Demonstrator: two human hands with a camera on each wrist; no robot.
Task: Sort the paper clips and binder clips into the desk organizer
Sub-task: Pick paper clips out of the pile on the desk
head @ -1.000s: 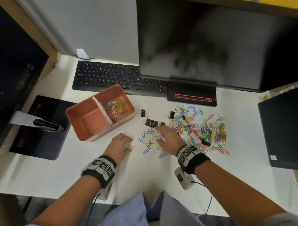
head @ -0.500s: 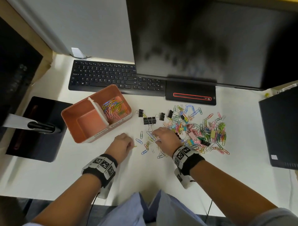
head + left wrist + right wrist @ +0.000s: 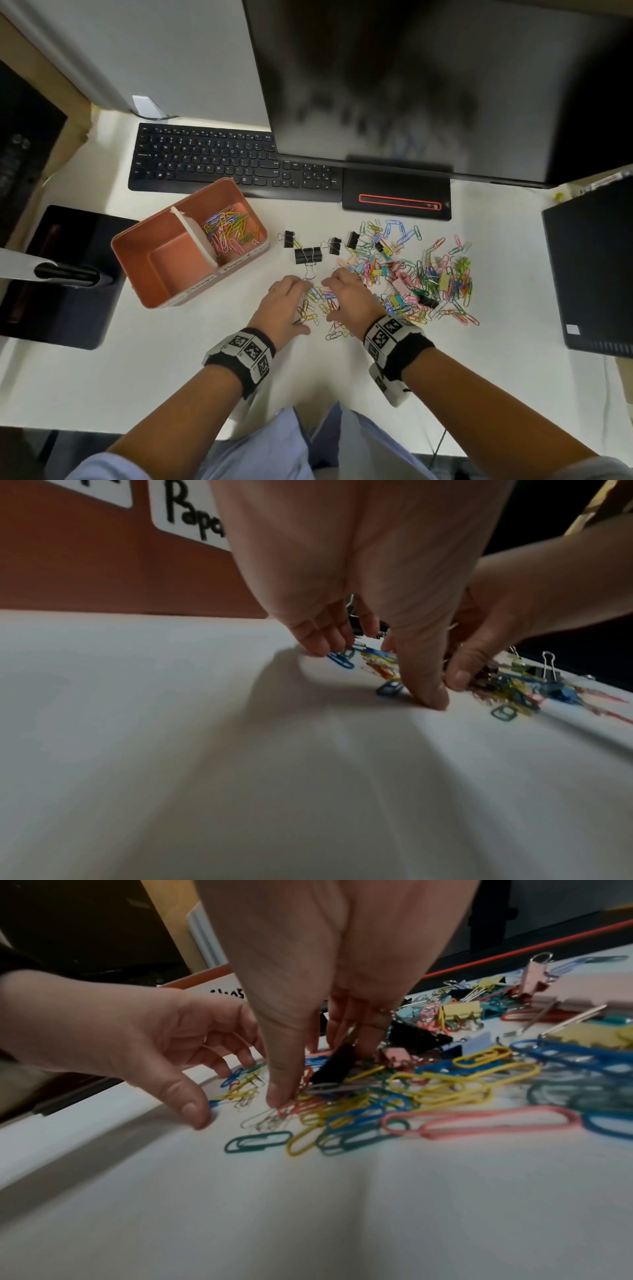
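An orange desk organizer (image 3: 144, 240) stands left of centre; its far compartment holds coloured paper clips (image 3: 228, 229), and its near compartment is bare. A big mixed pile of paper clips and coloured binder clips (image 3: 421, 277) covers the desk to the right. Black binder clips (image 3: 308, 255) lie between the pile and the organizer. My left hand (image 3: 291, 301) (image 3: 377, 674) and right hand (image 3: 346, 294) (image 3: 318, 1073) sit side by side over a small cluster of paper clips (image 3: 342, 1110). Curved fingertips and thumbs touch the desk around them. Neither hand has lifted a clip.
A black keyboard (image 3: 219, 161) and a monitor (image 3: 428, 85) with its stand base (image 3: 397, 198) lie behind the clips. A black box (image 3: 596, 267) sits at the right, and a dark pad with a stand (image 3: 65, 274) at the left. The desk's front edge (image 3: 171, 431) is near my arms.
My left hand has slid right from beside the organizer to the small cluster and uncurled over it. My right hand stays on the cluster, now next to the left.
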